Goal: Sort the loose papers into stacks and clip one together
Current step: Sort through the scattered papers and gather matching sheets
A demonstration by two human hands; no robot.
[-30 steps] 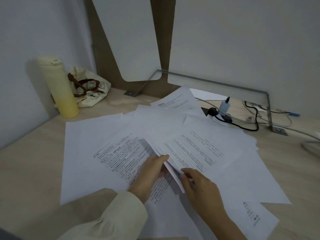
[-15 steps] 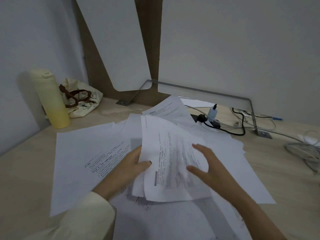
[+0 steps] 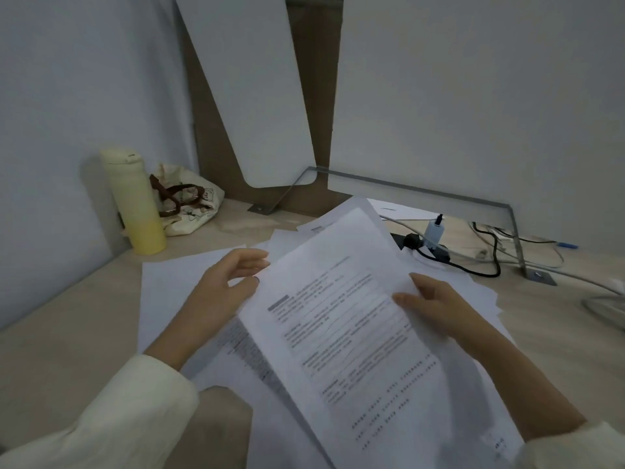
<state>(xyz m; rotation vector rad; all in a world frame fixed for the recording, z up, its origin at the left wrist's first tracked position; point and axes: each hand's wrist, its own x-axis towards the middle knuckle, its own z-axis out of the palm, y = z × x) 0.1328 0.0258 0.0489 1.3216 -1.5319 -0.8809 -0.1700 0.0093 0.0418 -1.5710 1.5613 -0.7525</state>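
The printed white sheet of paper (image 3: 338, 316) was held up, tilted, in the middle of the frame above the loose white papers (image 3: 176, 299) spread over the pale wooden table (image 3: 67, 333). The right grip (image 3: 436, 309) pinched the sheet's right edge, thumb on the printed face and fingers hidden beneath. The left grip (image 3: 223, 292) sat at the sheet's left edge with fingers loosely curled and the thumb tip at the paper; whether it actually pinched the sheet could not be told.

The step in hand looked like reading the page to decide which stack it belonged to, with the sorting barely begun. To do it well, the left grip should take the edge firmly so the sheet stops sagging. The heading should then be checked and the page laid square on a bare patch of table as the base of a stack, clear of the overlapping pile. No clip showed anywhere. The tall yellow bottle (image 3: 135, 204) and cream cloth bag (image 3: 192, 204) at the upper left stood well apart from the papers
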